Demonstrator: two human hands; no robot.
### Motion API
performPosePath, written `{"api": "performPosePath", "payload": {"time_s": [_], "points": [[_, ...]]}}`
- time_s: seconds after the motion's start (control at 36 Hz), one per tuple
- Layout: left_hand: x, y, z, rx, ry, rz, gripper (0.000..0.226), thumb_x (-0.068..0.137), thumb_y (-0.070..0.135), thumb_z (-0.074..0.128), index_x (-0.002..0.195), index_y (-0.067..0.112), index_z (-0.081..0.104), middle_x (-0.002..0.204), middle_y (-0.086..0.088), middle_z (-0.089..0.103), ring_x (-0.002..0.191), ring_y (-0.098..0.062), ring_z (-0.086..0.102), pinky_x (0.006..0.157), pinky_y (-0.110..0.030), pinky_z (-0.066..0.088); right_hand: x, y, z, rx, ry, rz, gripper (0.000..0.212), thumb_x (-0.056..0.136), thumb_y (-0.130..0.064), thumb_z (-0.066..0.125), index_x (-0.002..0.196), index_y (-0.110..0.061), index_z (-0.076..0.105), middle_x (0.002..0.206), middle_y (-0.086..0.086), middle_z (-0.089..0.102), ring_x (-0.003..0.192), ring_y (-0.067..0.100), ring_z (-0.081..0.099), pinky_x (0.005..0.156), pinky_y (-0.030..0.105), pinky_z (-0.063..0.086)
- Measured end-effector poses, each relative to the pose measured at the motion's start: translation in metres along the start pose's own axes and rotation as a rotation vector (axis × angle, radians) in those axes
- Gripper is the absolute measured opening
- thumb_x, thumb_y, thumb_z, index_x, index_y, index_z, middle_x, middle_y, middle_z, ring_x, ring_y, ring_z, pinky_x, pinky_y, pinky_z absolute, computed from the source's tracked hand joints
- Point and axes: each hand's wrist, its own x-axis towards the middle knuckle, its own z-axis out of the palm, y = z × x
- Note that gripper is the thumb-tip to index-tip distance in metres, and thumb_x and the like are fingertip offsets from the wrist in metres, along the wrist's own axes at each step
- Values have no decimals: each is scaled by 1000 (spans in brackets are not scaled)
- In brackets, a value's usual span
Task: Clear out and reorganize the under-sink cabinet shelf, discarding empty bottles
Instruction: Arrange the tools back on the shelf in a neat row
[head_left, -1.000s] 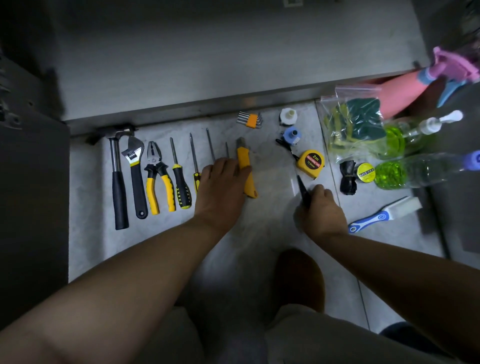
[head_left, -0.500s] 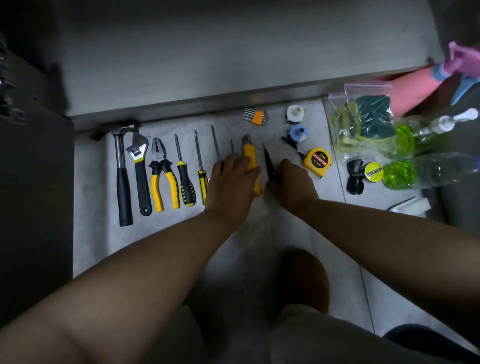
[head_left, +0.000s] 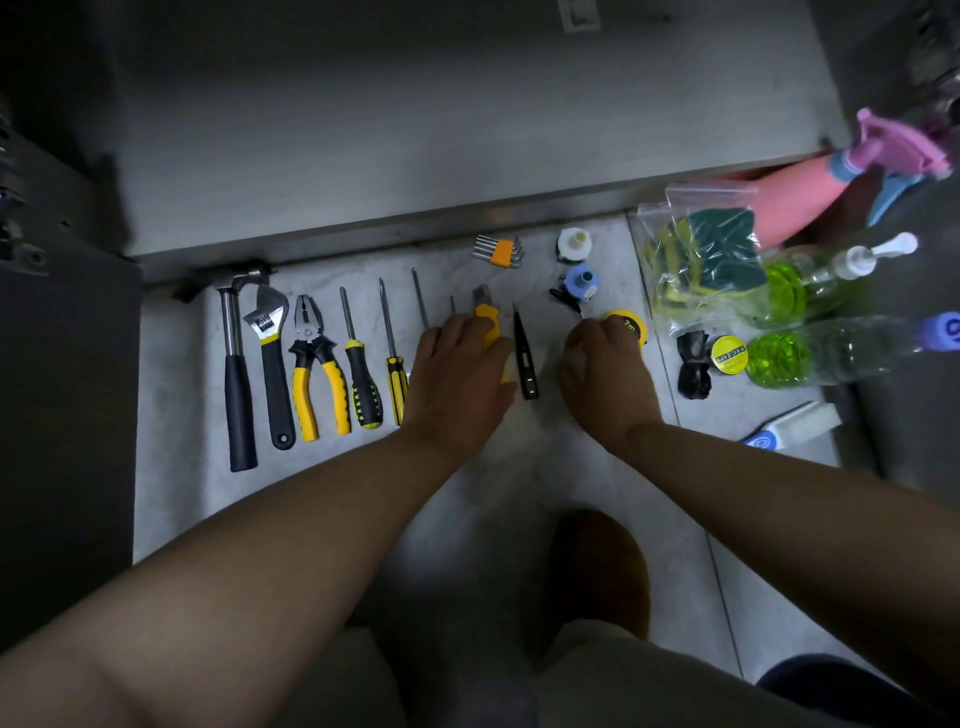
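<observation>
On the floor (head_left: 176, 374), right hand (head_left: 608, 382) grips "2m" tape measure (head_left: 632, 326); left hand (head_left: 457, 384) lies flat on knife (head_left: 487, 314).

hammer (head_left: 241, 395) 1 | wrench (head_left: 275, 384) 1 | pliers (head_left: 311, 345) 1 | bottles (head_left: 841, 351) 3

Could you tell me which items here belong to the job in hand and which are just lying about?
Job in hand: utility knife, under the left hand; tape measure, gripped by the right hand; black pointed tool between them; pump bottle, clear bottle and pink spray bottle.
Lying about: hammer, adjustable wrench, pliers, hex key set, bag of sponges.
</observation>
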Motion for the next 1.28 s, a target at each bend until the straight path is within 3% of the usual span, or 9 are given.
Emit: {"api": "performPosePath", "payload": {"time_s": [0.11, 0.22, 0.42, 0.53, 0.69, 0.83, 0.94, 1.17, 1.28], "points": [[19, 3, -8, -92, 23, 5, 43, 94, 32, 59, 136, 21, 61, 146, -7, 49, 134, -30, 43, 104, -42, 32, 2, 19, -18, -203, 100, 75, 35, 79, -15, 68, 112, -5, 60, 120, 21, 49, 107, 40, 46, 83, 46, 44], [46, 4, -14, -132, -53, 21, 47, 98, 27, 54, 144, 20, 54, 154, -10, 40, 139, -32, 38, 109, -42, 30, 7, 34, -24, -229, 38, 140, 48, 79, -15, 69, 124, -8, 55, 133, 17, 45, 116, 38, 43, 90, 45, 43], [87, -5, -21, -69, -231, 69, 57, 104, 30, 45, 158, 23, 32, 170, -11, 9, 157, -29, 8, 123, -44, 17, 9, 37, -16, -190, -28, 157, 52, 86, -12, 63, 134, -17, 43, 132, 10, 41, 119, 34, 44, 72, 37, 42], [101, -9, -24, 16, -282, 62, 56, 103, 30, 45, 156, 18, 32, 169, -11, 16, 155, -28, 15, 120, -45, 22, 10, 34, -17, -184, -72, 127, 55, 86, -17, 66, 135, -20, 40, 128, 10, 39, 115, 32, 44, 73, 42, 52], [100, -20, -20, 136, -279, 3, 74, 96, 29, 52, 160, 18, 18, 164, -6, 25, 145, -32, 30, 108, -48, 32, 10, 33, -16, -178, -153, 109, 64, 82, -27, 73, 136, -21, 39, 128, 10, 38, 117, 32, 45, 72, 39, 50], [96, -34, -19, 138, -292, -38, 69, 94, 31, 52, 158, 24, 27, 164, -4, 26, 143, -31, 31, 108, -48, 31, 8, 28, -17, -122, -160, 64, 66, 77, -34, 80, 132, -21, 45, 124, 10, 41, 109, 33, 53, 76, 43, 56], [90, -44, -22, 118, -306, -41, 69, 98, 30, 51, 160, 24, 22, 168, -2, 20, 147, -30, 26, 111, -47, 29, 13, 7, -18, -58, -88, -35, 65, 78, -42, 79, 131, -20, 50, 122, 9, 47, 98, 31, 60, 72, 43, 58], [86, -47, -28, 130, -335, -52, 80, 94, 31, 60, 161, 19, 19, 170, 1, 13, 151, -25, 23, 112, -47, 32, 66, -46, -21, -167, -50, -186, 52, 87, -16, 66, 135, -11, 46, 126, 16, 49, 86, 36, 63, 62, 35, 49], [83, -49, -27, 133, -325, -58, 78, 94, 32, 58, 161, 19, 20, 169, 0, 14, 149, -26, 26, 110, -47, 32, 96, -59, -18, -297, -104, -160, 60, 85, -6, 67, 139, -5, 41, 139, 18, 43, 97, 37, 65, 74, 43, 57]]}}
